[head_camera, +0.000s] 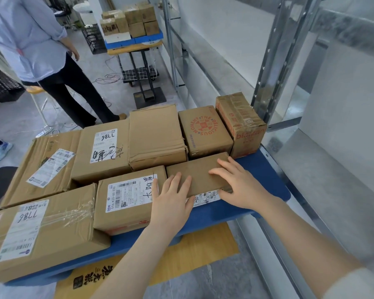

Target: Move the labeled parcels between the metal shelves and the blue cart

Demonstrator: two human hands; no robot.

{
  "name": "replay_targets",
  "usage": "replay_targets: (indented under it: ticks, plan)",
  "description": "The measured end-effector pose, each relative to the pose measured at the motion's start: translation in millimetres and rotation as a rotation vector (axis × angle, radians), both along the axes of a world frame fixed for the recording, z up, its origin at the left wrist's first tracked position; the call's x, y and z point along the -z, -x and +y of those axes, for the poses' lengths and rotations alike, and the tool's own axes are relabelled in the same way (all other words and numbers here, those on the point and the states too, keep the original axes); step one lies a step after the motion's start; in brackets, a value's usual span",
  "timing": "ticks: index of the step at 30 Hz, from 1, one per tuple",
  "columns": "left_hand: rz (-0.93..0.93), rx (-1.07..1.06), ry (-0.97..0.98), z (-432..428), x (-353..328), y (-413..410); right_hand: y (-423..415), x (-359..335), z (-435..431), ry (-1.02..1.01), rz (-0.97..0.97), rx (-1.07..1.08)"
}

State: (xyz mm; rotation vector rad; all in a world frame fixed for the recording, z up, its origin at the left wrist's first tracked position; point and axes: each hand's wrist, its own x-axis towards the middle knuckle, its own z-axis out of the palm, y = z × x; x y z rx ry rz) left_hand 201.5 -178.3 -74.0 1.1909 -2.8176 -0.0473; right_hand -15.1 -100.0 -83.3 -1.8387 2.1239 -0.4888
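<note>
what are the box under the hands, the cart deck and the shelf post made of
Small flat brown parcel: matte cardboard, creased edges, paper label. Blue cart deck: probably moulded plastic, smooth, rounded corner. Silver shelf upright: metal, likely steel; shiny, with punched holes.

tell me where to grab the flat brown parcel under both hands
Take the flat parcel by its near long edge and free right end, coming from the near side of the blue cart. Its left end butts the labelled parcel and the red-printed box stands behind, so those sides likely give no finger room.
</note>
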Motion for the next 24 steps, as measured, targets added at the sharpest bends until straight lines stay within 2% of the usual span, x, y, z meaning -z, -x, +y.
replay_targets:
  ticks: [5,10,16,20,24]
  plan:
    - [-0.003,-0.016,-0.063,8,-23,22,5,-22,56,0.061,-0.083,0.251]
    - [0.036,0.333,-0.023,49,-56,101,27,-51,159,0.078,-0.016,0.634]
    - [0.096,0.772,-0.018,160,-63,182,17,-69,292,0.027,0.063,1.014]
    - [0.073,1.004,-0.01,238,-59,205,-7,-75,370,0.021,0.107,1.198]
    - [0.076,1.126,0.001,296,-62,215,-37,-75,424,0.026,0.113,1.309]
